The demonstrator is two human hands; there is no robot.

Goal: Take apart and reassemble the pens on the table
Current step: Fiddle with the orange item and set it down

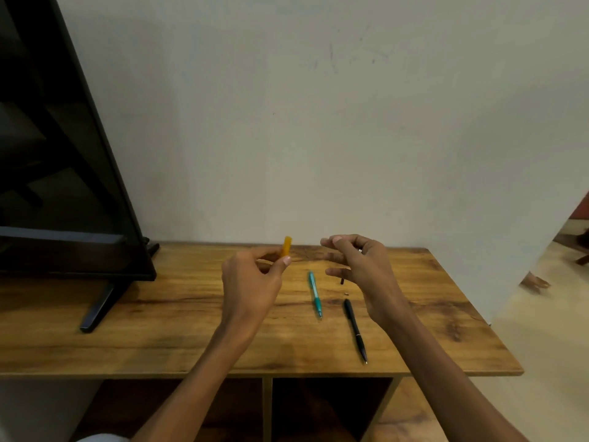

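1. Pens: a teal pen [315,294] and a black pen [355,330] lie side by side, apart, on the wooden desk [159,330].
2. The left hand [251,282] pinches an orange pen piece [287,246] upright, its grip closed on it.
3. The right hand [363,269] hovers above the desk, fingers spread and loosely curled, holding nothing visible.
4. Two small dark bits [344,287] lie beneath it.
5. A dark screen [63,154] stands at left.

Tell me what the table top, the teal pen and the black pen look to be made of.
Table top: wood or wood-look laminate, going by the printed-looking grain; matte.
Teal pen: apparently plastic, glossy, slightly see-through.
Black pen: smooth dark barrel with a shiny tip; plastic or metal, unclear.
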